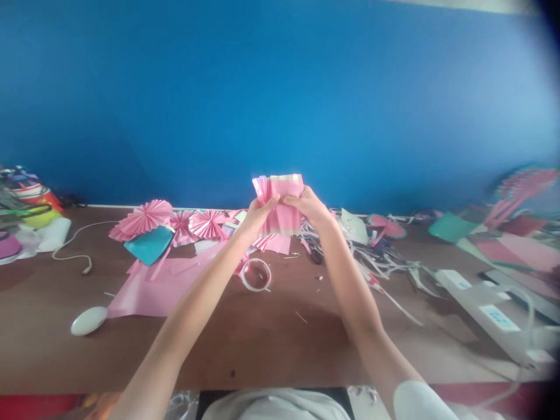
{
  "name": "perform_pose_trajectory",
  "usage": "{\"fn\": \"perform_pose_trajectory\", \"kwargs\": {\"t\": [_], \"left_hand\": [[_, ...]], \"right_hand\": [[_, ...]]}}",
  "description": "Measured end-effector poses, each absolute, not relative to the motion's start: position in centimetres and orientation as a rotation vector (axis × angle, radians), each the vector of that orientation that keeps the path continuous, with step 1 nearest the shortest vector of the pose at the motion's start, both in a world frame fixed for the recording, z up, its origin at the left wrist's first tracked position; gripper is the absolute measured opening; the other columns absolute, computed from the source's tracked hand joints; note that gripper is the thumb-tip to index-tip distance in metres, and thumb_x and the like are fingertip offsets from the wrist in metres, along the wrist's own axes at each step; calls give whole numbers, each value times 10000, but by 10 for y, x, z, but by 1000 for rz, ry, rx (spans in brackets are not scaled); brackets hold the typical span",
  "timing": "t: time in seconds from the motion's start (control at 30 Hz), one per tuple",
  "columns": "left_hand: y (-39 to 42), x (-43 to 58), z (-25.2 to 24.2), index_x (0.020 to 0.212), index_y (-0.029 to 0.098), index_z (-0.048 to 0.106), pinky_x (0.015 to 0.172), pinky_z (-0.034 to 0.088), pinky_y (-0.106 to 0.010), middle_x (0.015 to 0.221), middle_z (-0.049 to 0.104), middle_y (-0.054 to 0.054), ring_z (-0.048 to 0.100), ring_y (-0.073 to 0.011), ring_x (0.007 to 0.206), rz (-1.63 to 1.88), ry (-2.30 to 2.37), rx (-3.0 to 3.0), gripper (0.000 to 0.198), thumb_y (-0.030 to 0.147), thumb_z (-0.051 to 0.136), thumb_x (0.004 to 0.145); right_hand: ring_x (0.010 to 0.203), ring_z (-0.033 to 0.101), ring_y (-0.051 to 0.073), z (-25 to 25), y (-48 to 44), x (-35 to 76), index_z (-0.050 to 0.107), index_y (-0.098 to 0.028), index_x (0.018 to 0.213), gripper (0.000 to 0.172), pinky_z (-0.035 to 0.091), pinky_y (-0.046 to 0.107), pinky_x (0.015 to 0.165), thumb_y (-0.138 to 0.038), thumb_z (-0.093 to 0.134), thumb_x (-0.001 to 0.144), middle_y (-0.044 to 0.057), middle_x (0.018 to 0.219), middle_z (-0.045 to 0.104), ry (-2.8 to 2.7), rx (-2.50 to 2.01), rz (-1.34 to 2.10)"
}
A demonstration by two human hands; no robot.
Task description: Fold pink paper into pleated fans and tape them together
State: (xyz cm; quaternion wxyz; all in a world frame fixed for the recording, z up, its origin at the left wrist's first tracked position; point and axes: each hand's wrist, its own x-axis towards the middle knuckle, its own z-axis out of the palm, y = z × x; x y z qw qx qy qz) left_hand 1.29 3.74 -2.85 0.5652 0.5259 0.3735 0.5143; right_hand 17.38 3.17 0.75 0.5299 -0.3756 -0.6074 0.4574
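Observation:
A pleated pink paper (280, 201) with pale edge strips is held up above the brown table (271, 344), pinched at its middle. My left hand (258, 216) grips it from the left and my right hand (308, 207) from the right, fingers closed on the folds. Just beyond and below lie finished pink paper fans (146, 219) and more pleated pink pieces (273, 242).
A roll of clear tape (256, 274), a flat pink sheet (161, 286), a teal paper piece (149, 245) and a white mouse (88, 321) lie left of centre. Paper scraps (385, 262) and white power strips (485, 303) are at the right. A blue wall (280, 99) stands behind.

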Motion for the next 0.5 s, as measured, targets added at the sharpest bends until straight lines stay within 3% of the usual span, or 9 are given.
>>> {"fn": "perform_pose_trajectory", "kwargs": {"t": [0.1,0.27,0.5], "left_hand": [[35,12,-24,1173,172,613,1010,457,-448,1098,709,-125,616,-316,1157,1227,883,1201,597,541,756,726],[39,7,-27,1223,214,600,1062,418,-502,1150,696,-112,565,-338,1234,1222,854,1150,660,444,836,651],[46,4,-37,1099,219,606,1033,434,-458,1130,679,-93,584,-315,1191,1336,831,1074,512,403,810,667]], "right_hand": [[805,675,223,10,28,168,698,-183,892,358,558,346,743,-416,812,646,65,878,735,-1457,-913,1031],[806,665,223,8,31,164,691,-160,901,435,564,339,737,-487,809,640,78,874,733,-1460,-968,960],[908,671,257,5,35,164,637,-163,1019,500,572,369,766,-479,797,667,111,1020,712,-1454,-953,878]]}}
